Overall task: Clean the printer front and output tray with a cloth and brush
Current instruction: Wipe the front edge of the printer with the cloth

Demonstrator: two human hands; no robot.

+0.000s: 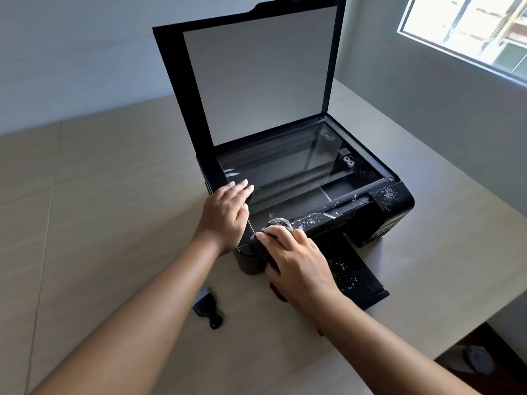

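Observation:
A black printer stands on the table with its scanner lid raised upright. My left hand rests flat on the printer's left front corner, steadying it. My right hand presses a dark grey cloth against the left end of the front control panel. White dust specks cover the panel's right part and the output tray, which sticks out toward me. A small black brush lies on the table between my forearms.
The beige table spreads wide to the left of the printer. Its right edge drops off near the lower right, where a dark object lies on the floor. A window is in the wall at the upper right.

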